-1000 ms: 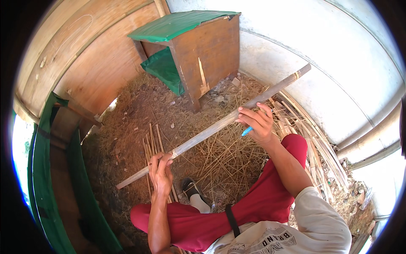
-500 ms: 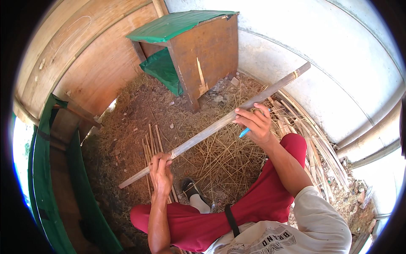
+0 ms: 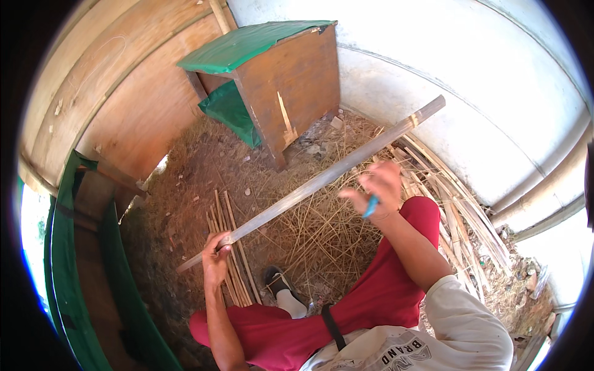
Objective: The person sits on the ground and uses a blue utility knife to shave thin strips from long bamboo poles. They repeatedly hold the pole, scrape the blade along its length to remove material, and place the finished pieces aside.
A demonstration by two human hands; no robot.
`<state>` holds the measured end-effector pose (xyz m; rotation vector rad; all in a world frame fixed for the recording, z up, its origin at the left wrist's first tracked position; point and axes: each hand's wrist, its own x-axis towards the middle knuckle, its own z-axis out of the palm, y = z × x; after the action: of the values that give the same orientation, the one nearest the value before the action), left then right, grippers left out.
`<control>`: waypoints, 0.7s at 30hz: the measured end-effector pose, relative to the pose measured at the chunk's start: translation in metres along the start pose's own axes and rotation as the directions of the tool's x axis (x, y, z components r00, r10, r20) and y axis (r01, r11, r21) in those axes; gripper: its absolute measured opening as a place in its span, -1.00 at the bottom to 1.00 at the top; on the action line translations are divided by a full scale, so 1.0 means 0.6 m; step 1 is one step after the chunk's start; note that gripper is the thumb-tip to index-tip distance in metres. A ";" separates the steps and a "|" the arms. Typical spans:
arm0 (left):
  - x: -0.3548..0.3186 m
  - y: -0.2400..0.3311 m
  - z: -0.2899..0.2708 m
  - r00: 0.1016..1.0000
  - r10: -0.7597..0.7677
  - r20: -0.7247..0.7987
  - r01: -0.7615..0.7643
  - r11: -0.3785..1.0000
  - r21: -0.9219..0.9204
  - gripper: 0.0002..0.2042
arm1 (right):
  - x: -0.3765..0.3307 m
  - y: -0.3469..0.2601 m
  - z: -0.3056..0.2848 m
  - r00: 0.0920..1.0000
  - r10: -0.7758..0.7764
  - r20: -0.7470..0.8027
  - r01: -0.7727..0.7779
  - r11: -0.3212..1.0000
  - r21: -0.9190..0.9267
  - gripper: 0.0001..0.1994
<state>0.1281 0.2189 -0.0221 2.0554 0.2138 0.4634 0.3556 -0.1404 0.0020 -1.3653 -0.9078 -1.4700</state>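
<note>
A long greyish bamboo pole (image 3: 322, 178) slants across the view, low at the left and high at the right, in front of my knees. My left hand (image 3: 216, 253) is closed round its lower part. Just below the pole's upper half, clear of it, my right hand (image 3: 380, 188) is smeared by motion, thumb and fingers partly spread. A slim blue object (image 3: 371, 206), like a pen or a small handle, is tucked against that palm; the hand hides most of it.
Thin split bamboo strips (image 3: 234, 263) lie by my left knee, and a bigger pile of strips (image 3: 455, 210) runs along the white wall (image 3: 495, 105). Straw-like shavings (image 3: 322, 229) litter the ground. A wooden cabinet with a green cover (image 3: 291, 93) stands behind. Green-edged shelving (image 3: 80, 247) is at left.
My right hand has let go of the pole and drawn back, the blue object still in it. My left hand has shifted left and slightly down with the pole.
</note>
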 end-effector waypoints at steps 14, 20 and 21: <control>-0.049 -0.050 -0.046 0.999 -0.040 -0.021 0.039 0.998 -0.051 -0.77 | 0.049 0.060 -0.081 0.391 0.908 -0.149 -0.759 0.410 0.506 -0.76; -0.045 -0.054 -0.045 0.998 -0.043 -0.036 0.041 0.999 -0.031 -0.78 | 0.048 0.056 -0.085 0.446 0.892 -0.074 -0.760 0.421 0.495 -0.72; -0.045 -0.056 -0.045 0.999 -0.036 -0.040 0.035 0.999 -0.022 -0.78 | 0.046 0.057 -0.085 0.464 0.884 -0.060 -0.755 0.429 0.496 -0.71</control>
<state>0.0939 0.2483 -0.0452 2.0199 0.2683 0.4837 0.3719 -0.2028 0.0212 -0.9593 -0.1761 -0.5978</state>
